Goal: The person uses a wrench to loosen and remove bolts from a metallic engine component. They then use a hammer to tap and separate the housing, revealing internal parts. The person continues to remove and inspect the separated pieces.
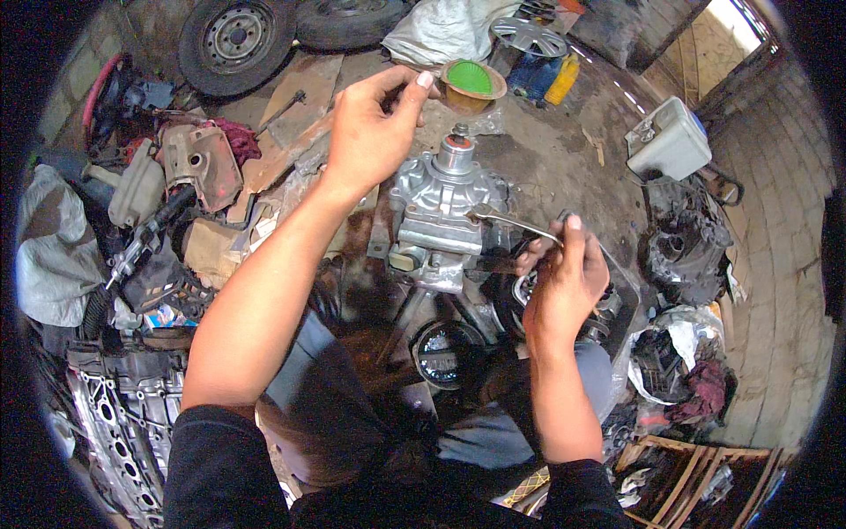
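Compressor housing (441,220), a silver cast-metal unit, upright on the workshop floor (546,150) between the seated person's knees, shaft end pointing away from the body.
Placed centrally and close, the housing is probably within easy reach of both arms. Around it lie a tyre and wheel (233,40), a grey engine block (115,423) at lower left and a white plastic tank (668,138) at upper right (all well apart from the work). The right hand (568,282) is closed around the handle of a slim wrench (511,220), whose head meets the housing's right side; the long handle likely gives leverage. The left hand (374,132) is raised above the housing, its fingertips pinched on something small that cannot be made out, just beside a green-lined bowl (471,84).
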`<control>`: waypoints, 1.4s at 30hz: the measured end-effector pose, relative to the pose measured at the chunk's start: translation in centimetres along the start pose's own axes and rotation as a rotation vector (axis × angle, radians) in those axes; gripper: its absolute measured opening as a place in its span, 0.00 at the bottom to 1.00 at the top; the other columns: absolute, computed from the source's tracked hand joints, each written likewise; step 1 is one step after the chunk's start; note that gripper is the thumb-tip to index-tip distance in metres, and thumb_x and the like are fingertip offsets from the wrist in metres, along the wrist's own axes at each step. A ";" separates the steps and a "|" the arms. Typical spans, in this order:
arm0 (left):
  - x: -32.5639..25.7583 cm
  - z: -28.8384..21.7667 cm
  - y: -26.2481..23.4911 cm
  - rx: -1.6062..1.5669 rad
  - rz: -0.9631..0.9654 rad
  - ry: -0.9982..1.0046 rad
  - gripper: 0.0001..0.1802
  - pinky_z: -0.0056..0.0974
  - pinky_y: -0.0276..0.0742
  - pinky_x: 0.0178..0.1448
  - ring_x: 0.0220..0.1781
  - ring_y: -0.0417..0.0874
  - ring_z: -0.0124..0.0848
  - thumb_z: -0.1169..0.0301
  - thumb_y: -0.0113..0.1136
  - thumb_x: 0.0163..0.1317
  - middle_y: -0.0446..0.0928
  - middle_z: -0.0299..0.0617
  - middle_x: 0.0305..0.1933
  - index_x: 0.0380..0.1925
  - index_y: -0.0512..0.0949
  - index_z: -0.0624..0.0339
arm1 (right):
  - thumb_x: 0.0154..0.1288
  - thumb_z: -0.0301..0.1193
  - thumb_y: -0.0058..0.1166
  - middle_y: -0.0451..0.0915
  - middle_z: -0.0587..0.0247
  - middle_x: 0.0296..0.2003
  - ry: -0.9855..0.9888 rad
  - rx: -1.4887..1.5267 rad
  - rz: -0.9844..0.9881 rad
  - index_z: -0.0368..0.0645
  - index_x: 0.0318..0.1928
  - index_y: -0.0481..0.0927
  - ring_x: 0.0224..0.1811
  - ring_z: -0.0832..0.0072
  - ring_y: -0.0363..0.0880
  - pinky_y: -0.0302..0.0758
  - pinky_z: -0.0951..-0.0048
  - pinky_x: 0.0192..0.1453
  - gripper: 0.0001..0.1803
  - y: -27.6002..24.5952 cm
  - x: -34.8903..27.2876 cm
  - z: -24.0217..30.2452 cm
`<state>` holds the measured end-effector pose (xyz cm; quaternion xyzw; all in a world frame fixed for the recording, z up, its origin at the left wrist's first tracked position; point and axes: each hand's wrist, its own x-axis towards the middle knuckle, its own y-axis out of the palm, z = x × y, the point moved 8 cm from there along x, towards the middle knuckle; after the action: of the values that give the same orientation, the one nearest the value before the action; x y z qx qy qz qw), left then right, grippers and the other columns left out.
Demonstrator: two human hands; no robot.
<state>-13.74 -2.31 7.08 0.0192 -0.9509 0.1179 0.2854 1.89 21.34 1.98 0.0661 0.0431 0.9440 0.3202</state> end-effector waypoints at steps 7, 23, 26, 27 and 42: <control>0.1 0.0 1.7 0.001 0.016 -0.032 0.18 0.30 0.68 0.33 0.27 0.73 0.20 0.60 0.57 0.74 0.76 0.33 0.22 0.35 0.85 0.64 | 0.73 0.38 0.60 0.76 0.63 0.18 0.062 -0.091 -0.068 0.32 0.39 0.79 0.15 0.77 0.74 0.68 0.74 0.18 0.18 1.7 4.0 -2.2; -0.3 -1.2 3.2 0.058 0.261 -0.054 0.14 0.34 0.75 0.38 0.31 0.80 0.25 0.64 0.63 0.69 0.81 0.38 0.26 0.33 0.86 0.66 | 0.68 0.32 0.64 0.76 0.67 0.22 0.038 0.160 -0.227 0.34 0.35 0.81 0.16 0.79 0.67 0.64 0.74 0.18 0.12 2.7 8.5 -3.3; -1.3 -4.6 3.3 0.186 0.483 0.321 0.08 0.37 0.78 0.42 0.35 0.85 0.32 0.69 0.69 0.61 0.85 0.43 0.31 0.33 0.87 0.64 | 0.68 0.34 0.65 0.75 0.67 0.23 0.025 0.180 -0.345 0.35 0.36 0.80 0.19 0.79 0.69 0.66 0.75 0.20 0.14 -1.4 10.4 -3.4; -1.6 -4.9 3.4 0.206 0.581 0.319 0.08 0.39 0.80 0.45 0.39 0.87 0.38 0.72 0.72 0.55 0.86 0.45 0.36 0.35 0.88 0.61 | 0.68 0.36 0.65 0.75 0.67 0.24 0.008 0.172 -0.317 0.36 0.36 0.81 0.20 0.80 0.69 0.65 0.76 0.21 0.14 -2.2 10.4 -2.6; -5.6 -5.6 6.4 0.147 0.834 0.463 0.10 0.46 0.79 0.47 0.40 0.85 0.47 0.69 0.68 0.60 0.84 0.49 0.37 0.37 0.85 0.63 | 0.68 0.38 0.64 0.79 0.69 0.29 -0.111 0.148 -0.388 0.38 0.43 0.83 0.23 0.83 0.71 0.63 0.78 0.24 0.14 -12.5 9.2 1.3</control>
<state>-6.69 5.04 7.19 -0.3702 -0.7783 0.2902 0.4159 2.33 36.90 2.65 0.1320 0.1066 0.8539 0.4921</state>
